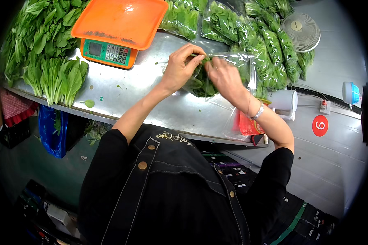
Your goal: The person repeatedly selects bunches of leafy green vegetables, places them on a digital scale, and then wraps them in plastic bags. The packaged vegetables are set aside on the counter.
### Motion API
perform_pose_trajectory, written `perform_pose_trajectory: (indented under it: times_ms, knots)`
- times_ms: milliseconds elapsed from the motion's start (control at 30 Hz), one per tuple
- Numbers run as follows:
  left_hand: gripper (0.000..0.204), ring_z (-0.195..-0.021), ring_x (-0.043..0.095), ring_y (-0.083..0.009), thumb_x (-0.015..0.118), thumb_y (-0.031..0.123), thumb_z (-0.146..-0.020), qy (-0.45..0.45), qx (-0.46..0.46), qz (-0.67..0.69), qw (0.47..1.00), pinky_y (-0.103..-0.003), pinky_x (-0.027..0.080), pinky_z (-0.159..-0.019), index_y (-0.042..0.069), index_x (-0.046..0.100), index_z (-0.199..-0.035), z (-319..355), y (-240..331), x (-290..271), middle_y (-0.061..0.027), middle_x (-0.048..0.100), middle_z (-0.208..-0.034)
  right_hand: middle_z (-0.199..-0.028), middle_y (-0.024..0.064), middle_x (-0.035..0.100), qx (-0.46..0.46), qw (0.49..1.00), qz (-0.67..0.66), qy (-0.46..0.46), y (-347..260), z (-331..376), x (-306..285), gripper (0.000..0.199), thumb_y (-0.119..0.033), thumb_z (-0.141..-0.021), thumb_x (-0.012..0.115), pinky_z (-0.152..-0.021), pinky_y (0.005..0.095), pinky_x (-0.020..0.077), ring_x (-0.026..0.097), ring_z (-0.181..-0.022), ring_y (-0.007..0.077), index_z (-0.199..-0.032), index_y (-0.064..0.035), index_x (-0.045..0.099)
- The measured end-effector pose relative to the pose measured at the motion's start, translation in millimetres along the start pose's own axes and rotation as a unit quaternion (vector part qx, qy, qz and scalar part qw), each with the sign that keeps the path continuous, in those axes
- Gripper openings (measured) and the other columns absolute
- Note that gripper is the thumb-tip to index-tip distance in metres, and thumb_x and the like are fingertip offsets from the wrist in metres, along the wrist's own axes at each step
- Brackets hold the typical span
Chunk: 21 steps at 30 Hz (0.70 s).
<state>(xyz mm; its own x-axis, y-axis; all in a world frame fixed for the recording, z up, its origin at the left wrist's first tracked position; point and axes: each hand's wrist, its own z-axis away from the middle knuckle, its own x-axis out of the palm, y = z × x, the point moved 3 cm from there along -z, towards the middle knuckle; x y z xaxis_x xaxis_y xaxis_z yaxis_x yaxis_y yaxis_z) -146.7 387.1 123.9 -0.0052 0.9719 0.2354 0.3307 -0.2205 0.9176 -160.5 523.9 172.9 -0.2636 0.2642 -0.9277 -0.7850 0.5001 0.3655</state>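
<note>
A clear plastic bag [200,86] with leafy greens in it lies on the metal table [139,94] in front of me. At the bag's far edge my left hand [180,67] is closed, thumb and forefinger pinching the plastic. My right hand [227,79], slightly blurred, curls over the same edge just beside it, fingers bent onto the film. A silvery bracelet [258,111] is on my right wrist. Loose plastic film spreads out under and to the right of that hand.
An orange weighing scale [118,22] stands left of my hands. Loose greens [55,79] are heaped at the far left; bagged greens [265,45] are piled at the back and right. A fan [301,32], a white container [284,100] and a red packet [249,123] are on the right.
</note>
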Motion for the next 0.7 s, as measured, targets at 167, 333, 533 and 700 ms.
perform_pose_trajectory:
  times_ms: [167, 333, 533, 700]
  knots:
    - [0.007, -0.076, 0.059, -0.0109, 0.056, 0.004, -0.088, 0.0, 0.007, -0.011, 1.0, -0.022, 0.048, -0.066, -0.002, 0.059, -0.091, -0.3, -1.8, -0.1, -0.0051, 0.058, -0.094, -0.076, 0.0145, 0.057, -0.007, 0.992, -0.129, 0.0, 13.2, -7.3, 11.4, 0.007, -0.005, -0.074, 0.054, -0.057, 0.0383, 0.0504, 0.062, -0.07, 0.0301, -0.08, -0.0025, 0.057]
    - [0.007, -0.076, 0.059, -0.0107, 0.057, 0.005, -0.088, 0.002, 0.006, -0.012, 1.0, -0.022, 0.048, -0.066, -0.002, 0.059, -0.091, -2.1, 0.4, -2.3, -0.005, 0.058, -0.094, -0.081, 0.0158, 0.059, -0.033, 0.985, -0.167, -0.002, 23.2, -10.9, 25.9, 0.009, -0.005, -0.075, 0.051, -0.059, 0.0411, 0.0493, 0.061, -0.069, 0.0332, -0.08, -0.0015, 0.058]
    - [0.008, -0.076, 0.059, -0.0108, 0.057, 0.005, -0.088, 0.015, 0.004, 0.005, 1.0, -0.023, 0.049, -0.067, -0.002, 0.059, -0.091, -2.4, -1.3, -2.1, -0.0052, 0.058, -0.094, -0.088, 0.0143, 0.057, -0.019, 0.984, -0.179, 0.02, 24.1, -12.0, 37.3, 0.014, -0.006, -0.072, 0.059, -0.058, 0.0405, 0.0487, 0.06, -0.075, 0.0316, -0.085, -0.0014, 0.055]
    - [0.008, -0.077, 0.059, -0.0106, 0.057, 0.005, -0.088, 0.009, 0.004, 0.001, 1.0, -0.022, 0.048, -0.067, -0.002, 0.058, -0.091, -3.5, -3.9, -3.7, -0.0053, 0.058, -0.095, -0.087, 0.0154, 0.059, 0.036, 0.981, -0.187, -0.041, 28.3, -9.4, 7.5, 0.037, -0.004, -0.067, 0.066, -0.064, 0.0446, 0.0481, 0.059, -0.08, 0.036, -0.102, -0.0026, 0.054]
